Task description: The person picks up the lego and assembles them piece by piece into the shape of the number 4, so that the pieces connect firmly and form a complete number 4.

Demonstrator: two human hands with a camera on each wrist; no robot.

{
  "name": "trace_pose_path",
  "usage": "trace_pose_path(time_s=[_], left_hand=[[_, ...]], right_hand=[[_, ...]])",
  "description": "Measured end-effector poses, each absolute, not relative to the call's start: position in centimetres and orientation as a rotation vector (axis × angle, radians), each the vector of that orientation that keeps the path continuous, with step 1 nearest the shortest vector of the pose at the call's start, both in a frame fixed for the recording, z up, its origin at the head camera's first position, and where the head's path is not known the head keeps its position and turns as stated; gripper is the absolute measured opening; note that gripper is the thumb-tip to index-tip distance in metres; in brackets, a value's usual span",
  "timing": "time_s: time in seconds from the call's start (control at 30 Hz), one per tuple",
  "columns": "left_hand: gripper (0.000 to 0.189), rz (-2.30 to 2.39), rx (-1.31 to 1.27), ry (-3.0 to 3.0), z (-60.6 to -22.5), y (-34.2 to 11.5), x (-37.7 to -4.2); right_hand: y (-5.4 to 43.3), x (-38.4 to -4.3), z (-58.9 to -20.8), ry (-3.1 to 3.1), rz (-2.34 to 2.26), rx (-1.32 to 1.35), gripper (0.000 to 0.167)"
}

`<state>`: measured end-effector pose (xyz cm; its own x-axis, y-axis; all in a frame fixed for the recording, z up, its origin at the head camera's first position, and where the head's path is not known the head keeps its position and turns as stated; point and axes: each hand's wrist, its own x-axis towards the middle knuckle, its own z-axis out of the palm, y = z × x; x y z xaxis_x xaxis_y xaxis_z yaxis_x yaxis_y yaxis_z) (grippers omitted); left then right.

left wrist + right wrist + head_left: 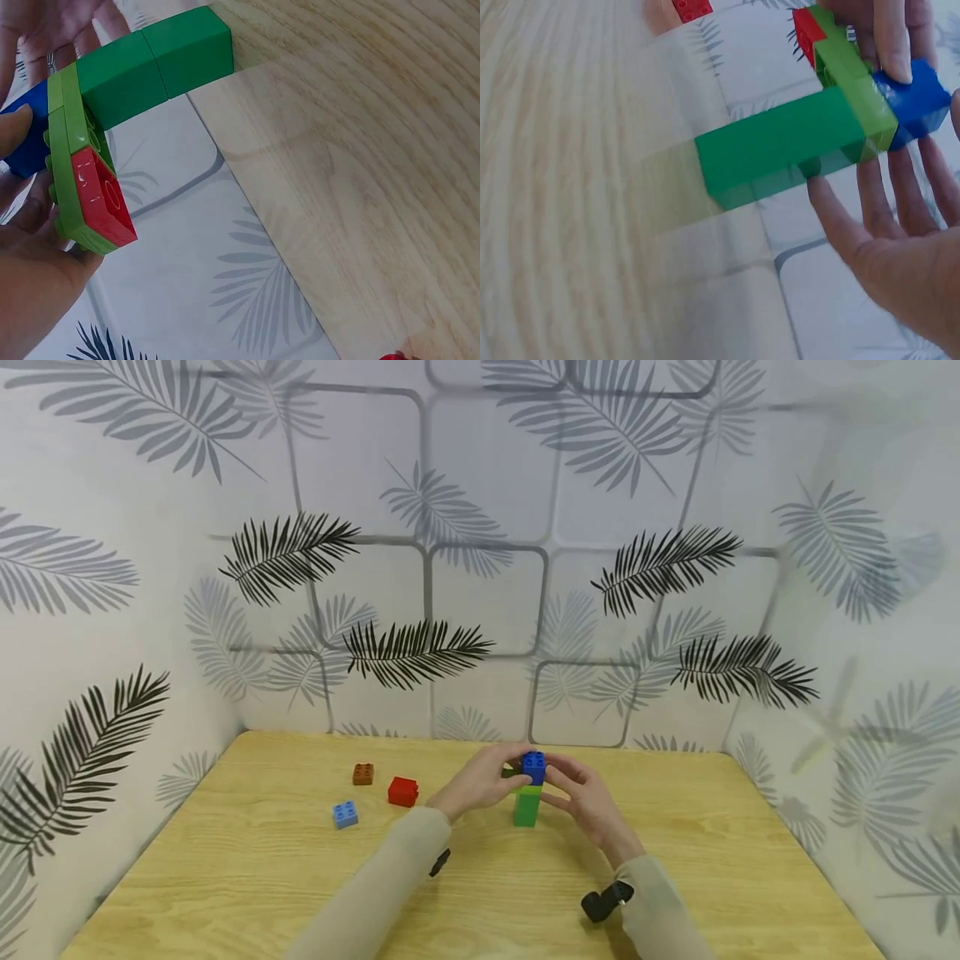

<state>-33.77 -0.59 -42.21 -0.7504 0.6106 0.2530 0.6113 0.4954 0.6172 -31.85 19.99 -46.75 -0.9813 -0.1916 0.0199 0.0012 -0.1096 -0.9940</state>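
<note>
A tower of toy building bricks stands between the hands: two green bricks (527, 810) below, a lime green layer (66, 180) across them and a blue brick (533, 767) on top. The lime layer juts out to the left, with a red brick (101, 196) attached beneath its end. My left hand (482, 783) pinches the blue brick, thumb on its near face, other fingers behind the jutting arm. On the tower's right side, my right hand (590, 810) touches green and blue bricks with fairly straight fingers; its thumb is mostly cut off in the right wrist view.
Left of the hands on the wooden table (247, 868) lie a red brick (402, 792), a small brown brick (363, 774) and a light blue brick (345, 814). A leaf-patterned wall covering (487, 693) rises behind the table's back edge.
</note>
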Motion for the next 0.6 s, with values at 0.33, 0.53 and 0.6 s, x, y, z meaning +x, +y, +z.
trace_pose_path(time_s=[0.33, 0.53, 0.6], left_hand=[[0.048, -1.147, -1.129, -2.684, -43.0, -0.7, -34.2], [0.056, -1.306, -1.079, -2.680, -43.5, -1.5, -34.2], [0.055, -1.343, -1.047, -2.672, -43.7, -1.8, -34.3]], right_hand=[[17.7, -31.5, -44.8, 2.303, -2.143, -0.056, 0.045], [17.5, -31.4, -44.9, 2.280, -2.155, -0.084, 0.043], [17.6, -31.5, -44.8, 2.281, -2.143, -0.097, 0.045]])
